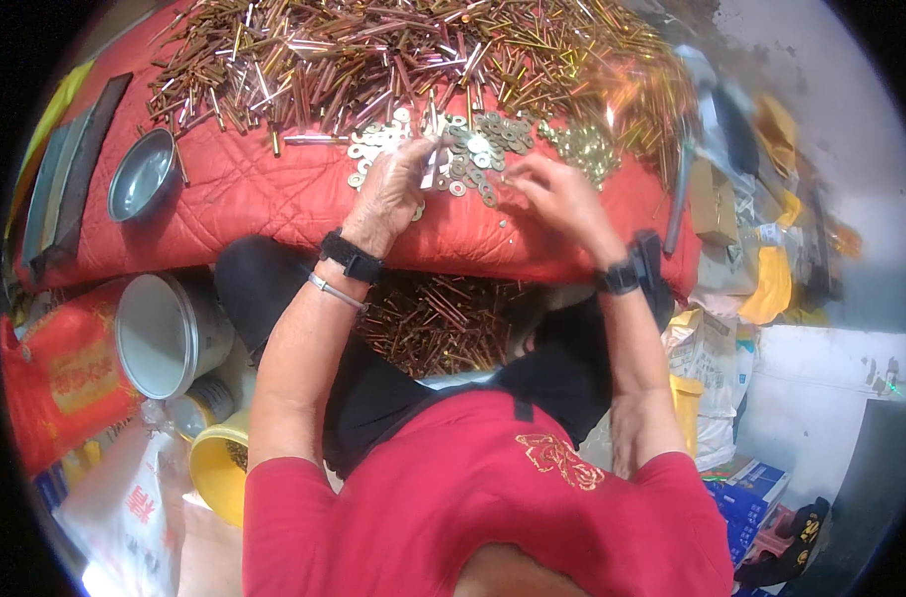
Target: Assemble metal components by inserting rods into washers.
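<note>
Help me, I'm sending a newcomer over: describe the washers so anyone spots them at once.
Find the red quilted cover across the upper view. Near its middle, just below the heap of slim metal rods, lie the washers. Flat, round and holed, they differ from the long rods above and the small golden pieces to their right.

We record a red quilted cover (264,214) as the bearing surface. On it we note a broad heap of slender metallic rods (393,60) (hollow or solid, we cannot tell), holed washers (479,145) nearer, small yellowish pieces (587,149) to their right, and a grey bowl (143,176) at left.
</note>
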Available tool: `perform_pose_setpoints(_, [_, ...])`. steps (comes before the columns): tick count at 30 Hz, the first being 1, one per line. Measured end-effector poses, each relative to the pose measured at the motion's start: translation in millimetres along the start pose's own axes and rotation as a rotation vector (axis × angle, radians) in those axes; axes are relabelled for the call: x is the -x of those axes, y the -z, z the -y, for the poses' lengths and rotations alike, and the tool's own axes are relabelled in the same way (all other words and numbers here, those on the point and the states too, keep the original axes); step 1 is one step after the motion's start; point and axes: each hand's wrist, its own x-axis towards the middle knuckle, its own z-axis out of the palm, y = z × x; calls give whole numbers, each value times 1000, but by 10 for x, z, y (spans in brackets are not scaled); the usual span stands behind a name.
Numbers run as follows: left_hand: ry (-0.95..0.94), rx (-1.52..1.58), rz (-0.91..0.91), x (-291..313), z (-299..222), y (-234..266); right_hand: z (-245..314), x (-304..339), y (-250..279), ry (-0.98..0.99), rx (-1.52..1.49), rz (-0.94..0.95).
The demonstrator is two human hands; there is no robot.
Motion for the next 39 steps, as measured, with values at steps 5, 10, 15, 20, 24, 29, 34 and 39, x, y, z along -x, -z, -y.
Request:
perform_pose_setpoints(5, [92, -154, 133, 96, -38, -82, 258, -44, 20, -79, -567, -124])
perform_pose_setpoints(10, [88, -250, 123, 141, -49, -173, 270, -14, 76, -67, -497, -9])
perform_pose_setpoints(15, [251, -593, 335, 137, -146, -203, 101, 38, 228, -3, -627, 377])
perform_pose_setpoints(20, [212, -393, 174, 3, -17, -73, 208, 60, -6, -57, -780, 345])
perform_pose_setpoints(24, [31, 162, -12, -27, -32, -163, 109, 142, -208, -201, -893, 110])
perform_pose_setpoints(29, [-141, 213, 0, -97, 138, -101, 204, -52, -521, -177, -895, -171])
perform_pose_setpoints(34, [-57, 197, -141, -5, 357, -218, 583, -339, -769, -193, -896, -639])
perform_pose_setpoints(39, [-15, 173, -134, 30, 232, -86, 84, -335, -555, -215, -704, -528])
